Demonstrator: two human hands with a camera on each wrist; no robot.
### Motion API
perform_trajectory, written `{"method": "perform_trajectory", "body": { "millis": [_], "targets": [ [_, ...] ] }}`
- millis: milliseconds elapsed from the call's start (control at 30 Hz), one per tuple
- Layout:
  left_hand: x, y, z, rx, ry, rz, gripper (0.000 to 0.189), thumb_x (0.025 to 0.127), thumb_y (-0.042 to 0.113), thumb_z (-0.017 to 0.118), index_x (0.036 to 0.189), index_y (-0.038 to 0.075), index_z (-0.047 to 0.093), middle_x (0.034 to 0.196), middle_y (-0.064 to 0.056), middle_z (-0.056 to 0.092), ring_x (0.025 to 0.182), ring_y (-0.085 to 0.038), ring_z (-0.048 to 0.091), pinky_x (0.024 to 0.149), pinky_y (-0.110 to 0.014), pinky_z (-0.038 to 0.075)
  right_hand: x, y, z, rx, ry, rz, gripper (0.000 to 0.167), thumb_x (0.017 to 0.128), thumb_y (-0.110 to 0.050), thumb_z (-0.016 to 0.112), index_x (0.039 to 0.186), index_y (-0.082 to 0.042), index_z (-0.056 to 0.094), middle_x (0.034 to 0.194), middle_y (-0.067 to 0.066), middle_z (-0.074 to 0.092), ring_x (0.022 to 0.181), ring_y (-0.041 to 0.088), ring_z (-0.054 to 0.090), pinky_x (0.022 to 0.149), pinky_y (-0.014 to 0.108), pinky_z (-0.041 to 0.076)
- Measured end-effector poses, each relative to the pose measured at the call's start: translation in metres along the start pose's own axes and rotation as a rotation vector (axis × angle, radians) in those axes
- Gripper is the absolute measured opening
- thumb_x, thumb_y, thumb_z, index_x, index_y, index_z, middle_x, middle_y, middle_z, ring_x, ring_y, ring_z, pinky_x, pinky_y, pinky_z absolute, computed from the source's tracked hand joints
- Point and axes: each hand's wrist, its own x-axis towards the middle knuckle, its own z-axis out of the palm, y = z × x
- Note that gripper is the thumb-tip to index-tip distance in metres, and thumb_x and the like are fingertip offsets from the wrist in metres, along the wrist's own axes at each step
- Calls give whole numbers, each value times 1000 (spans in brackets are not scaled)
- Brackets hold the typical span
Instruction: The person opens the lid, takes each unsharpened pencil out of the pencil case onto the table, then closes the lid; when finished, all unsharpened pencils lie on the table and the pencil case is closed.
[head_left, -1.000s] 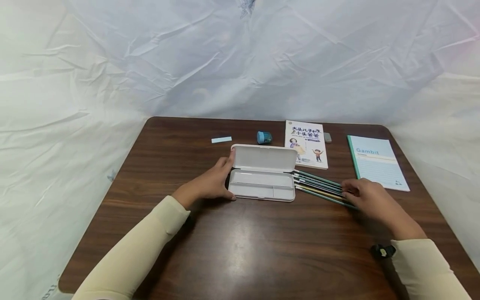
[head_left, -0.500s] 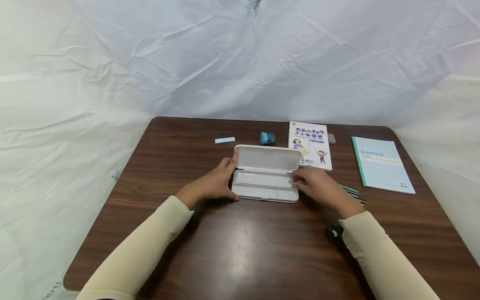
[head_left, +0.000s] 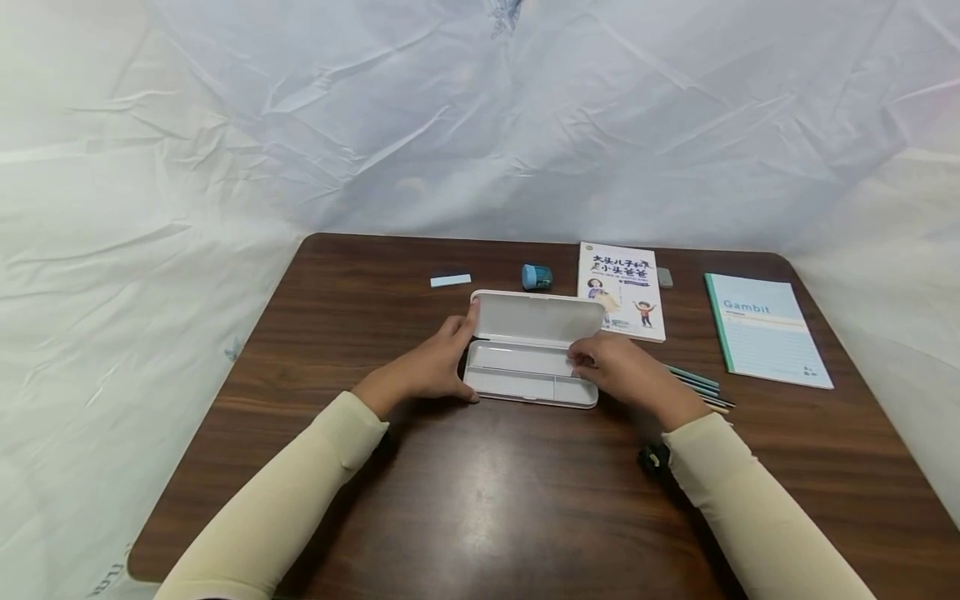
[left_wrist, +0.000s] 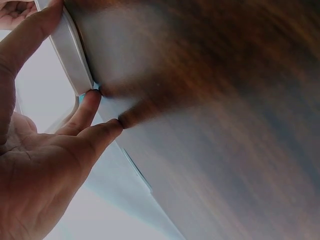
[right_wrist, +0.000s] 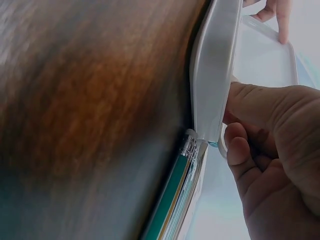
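A white pencil case [head_left: 532,387] lies with its lid [head_left: 536,317] raised, showing bare compartments. At its left end my left hand [head_left: 438,362] holds it, thumb at the front corner and a finger up against the lid's edge. My right hand [head_left: 618,367] reaches over the right end, thumb and index fingertips inside the case near the divider; the other fingers curl at the rim in the right wrist view. I cannot tell whether those fingertips pinch anything. Several pencils [head_left: 697,385] lie right of the case, partly hidden under the right hand, a green pencil [right_wrist: 167,200] close beneath it.
Behind the case are a light blue strip [head_left: 451,281], a blue pencil sharpener [head_left: 536,277], a picture book [head_left: 622,287] and a grey eraser [head_left: 664,277]. A Gambit notebook [head_left: 768,329] lies at the right of the brown table [head_left: 480,517].
My right hand has left the far ends of the pencils and moved left to the case's right end, then slightly further in. My left hand has stayed at the case.
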Motion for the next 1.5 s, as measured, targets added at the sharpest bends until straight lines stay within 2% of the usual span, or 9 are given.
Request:
{"method": "perform_trajectory", "body": {
  "millis": [200,533,800,1033,1167,1267,1500],
  "targets": [
    [-1,0,0,12,1,4,158,86,32,100,173,29,-31,179,-24,20,155,-40,47,125,-52,47,0,-2,1,-20,19,14,13,104,-8,78,116,-2,81,106,10,80,96,23,73,85,47,61],
    [0,0,1,16,-3,-6,158,86,33,100,172,31,-32,179,-23,19,156,-39,47,125,-52,47,1,-2,3,-41,-3,17,15,101,-4,81,116,-1,81,108,11,80,101,25,74,91,50,63],
    [0,1,2,16,-2,-7,159,86,33,100,171,33,-34,178,-22,20,151,-39,51,122,-51,50,4,-6,5,-36,-11,65,14,102,-3,79,116,-3,82,107,9,80,99,23,72,91,48,63],
    [0,1,2,11,1,-7,157,88,34,99,171,33,-35,179,-22,19,153,-39,50,123,-52,49,-1,-6,-2,-15,34,73,16,104,-5,77,119,-2,81,106,10,79,95,24,69,87,49,61],
    [0,0,1,5,0,-14,158,87,34,100,170,34,-35,178,-22,20,153,-40,50,123,-53,48,-18,3,-18,1,73,107,19,106,-8,75,123,-3,81,111,11,80,97,24,69,87,50,60],
    [-1,0,0,-3,2,-22,158,87,33,100,170,35,-34,177,-21,21,153,-39,49,124,-53,48,-40,14,-30,0,100,165,17,107,-12,76,122,-7,81,108,9,79,93,22,68,82,47,58],
    [-1,0,0,10,2,2,157,88,34,99,172,29,-33,177,-25,21,152,-41,50,124,-53,48,-115,48,-39,30,115,351,16,105,-13,79,119,-6,80,103,8,77,90,22,62,72,32,52]
  ]
}}
